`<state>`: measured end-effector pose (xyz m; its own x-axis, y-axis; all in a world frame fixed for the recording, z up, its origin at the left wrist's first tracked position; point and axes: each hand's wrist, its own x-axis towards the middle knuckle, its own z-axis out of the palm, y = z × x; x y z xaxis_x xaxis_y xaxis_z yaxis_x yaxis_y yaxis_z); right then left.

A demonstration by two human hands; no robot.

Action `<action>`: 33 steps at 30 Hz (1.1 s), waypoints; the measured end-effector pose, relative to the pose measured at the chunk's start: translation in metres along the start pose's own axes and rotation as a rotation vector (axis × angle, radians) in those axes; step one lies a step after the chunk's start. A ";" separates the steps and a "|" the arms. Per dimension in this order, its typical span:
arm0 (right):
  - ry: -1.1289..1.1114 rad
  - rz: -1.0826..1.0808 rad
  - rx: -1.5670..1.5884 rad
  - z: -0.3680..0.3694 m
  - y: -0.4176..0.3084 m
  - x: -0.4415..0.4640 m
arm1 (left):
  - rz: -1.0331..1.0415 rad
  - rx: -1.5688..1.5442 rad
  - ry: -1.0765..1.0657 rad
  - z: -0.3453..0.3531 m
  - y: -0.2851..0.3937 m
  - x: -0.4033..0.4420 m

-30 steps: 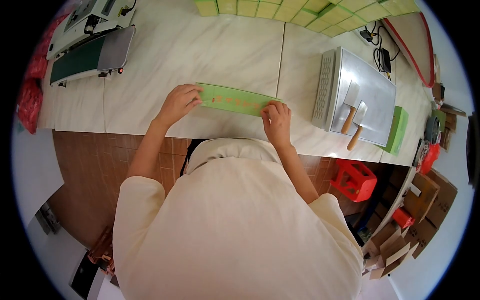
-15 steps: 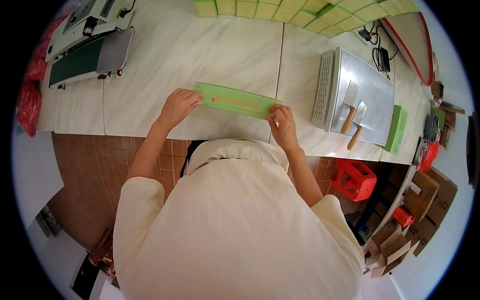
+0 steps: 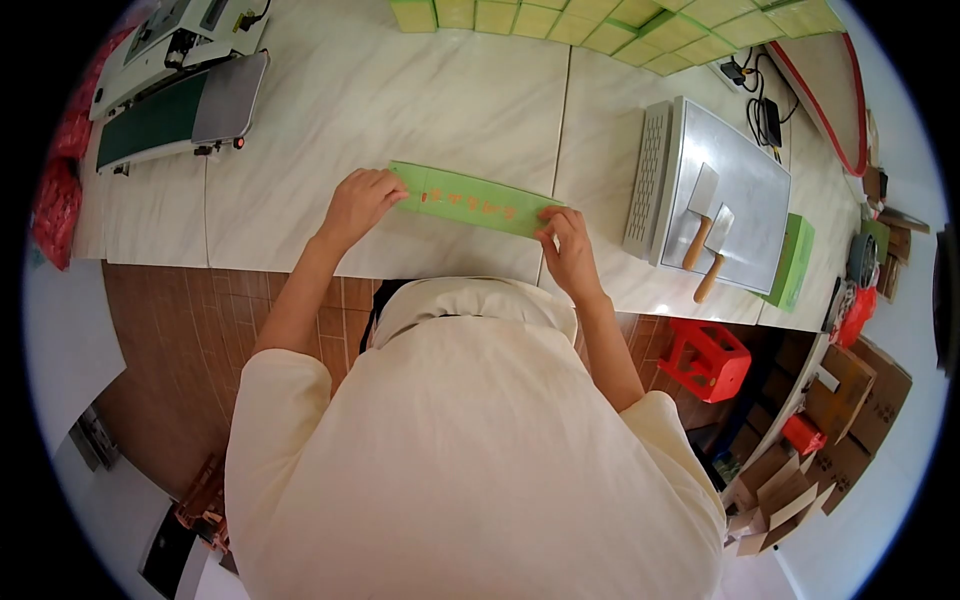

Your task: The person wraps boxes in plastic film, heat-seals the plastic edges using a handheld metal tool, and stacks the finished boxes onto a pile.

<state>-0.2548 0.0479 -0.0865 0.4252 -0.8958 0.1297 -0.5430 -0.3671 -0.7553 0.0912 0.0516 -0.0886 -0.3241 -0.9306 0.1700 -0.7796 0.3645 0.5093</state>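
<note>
A long, flat green strip with orange lettering (image 3: pixel 475 201), perhaps a flattened box or printed card, is stretched out between my hands over the marble-patterned table (image 3: pixel 400 100). Its left end is pinched in the fingers of my left hand (image 3: pixel 366 204). My right hand (image 3: pixel 568 248) grips the right end between thumb and fingers. The strip slants slightly, its left end farther from me. Whether it touches the tabletop I cannot tell.
Rows of green-sided boxes (image 3: pixel 560 22) line the far edge. On the left stands a machine with a green belt (image 3: pixel 150 130). Two wooden-handled scrapers (image 3: pixel 710 230) lie on a metal box (image 3: pixel 740 170) at right, beside a green box (image 3: pixel 793 262). A red stool (image 3: pixel 708 360) is below.
The strip has shifted very slightly, and its orange lettering shows a little differently. Both hands still hold its ends.
</note>
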 end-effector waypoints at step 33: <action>-0.008 0.084 -0.034 0.003 0.003 0.009 | -0.202 -0.270 -0.001 0.008 -0.002 0.010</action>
<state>-0.2508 0.0398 -0.0899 0.3832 -0.9216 0.0614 -0.6013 -0.2994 -0.7408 0.0852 0.0420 -0.0949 -0.1777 -0.9832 0.0419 -0.6580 0.1504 0.7379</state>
